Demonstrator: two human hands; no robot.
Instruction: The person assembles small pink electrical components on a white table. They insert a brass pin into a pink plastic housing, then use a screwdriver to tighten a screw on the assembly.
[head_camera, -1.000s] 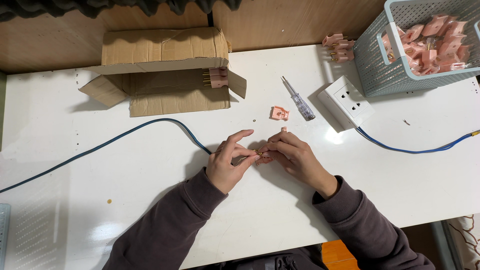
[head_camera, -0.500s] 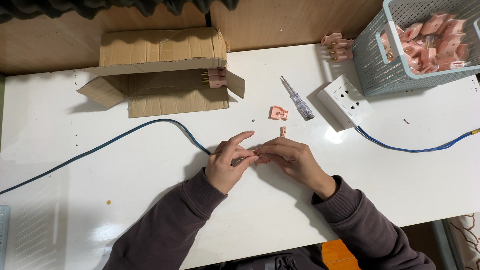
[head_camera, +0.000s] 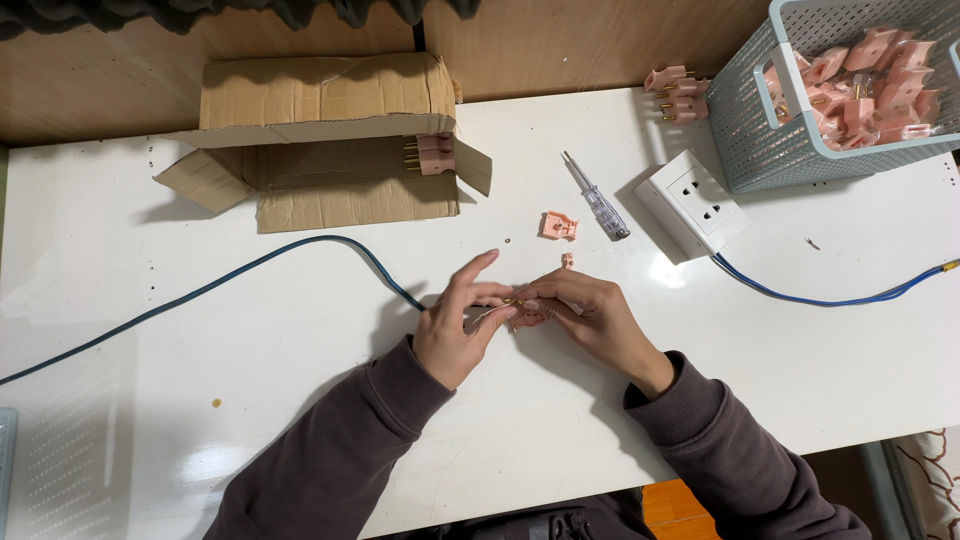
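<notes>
Where two hands (head_camera: 530, 315) meet: one plug (head_camera: 525, 318).

Seen from above: white surface (head_camera: 150, 250), both hands meeting near its middle. Left hand (head_camera: 458, 325) and right hand (head_camera: 585, 315) pinching a small pink plug body (head_camera: 525, 318) between fingertips, grip closed on it from both sides. Blue cable (head_camera: 250, 270) running from the left edge up to the hands. Just beyond the fingers, a tiny pink piece (head_camera: 567, 261), a pink plug cover (head_camera: 558, 226) and a clear-handled screwdriver (head_camera: 598, 198). Right of these, a white socket block (head_camera: 692, 203) trailing a second blue cable (head_camera: 830, 297). Further back, an open cardboard box (head_camera: 320, 140) lying on its side, a few pink plugs (head_camera: 680, 92), and a pale mesh basket (head_camera: 780, 150) filled with more.
</notes>
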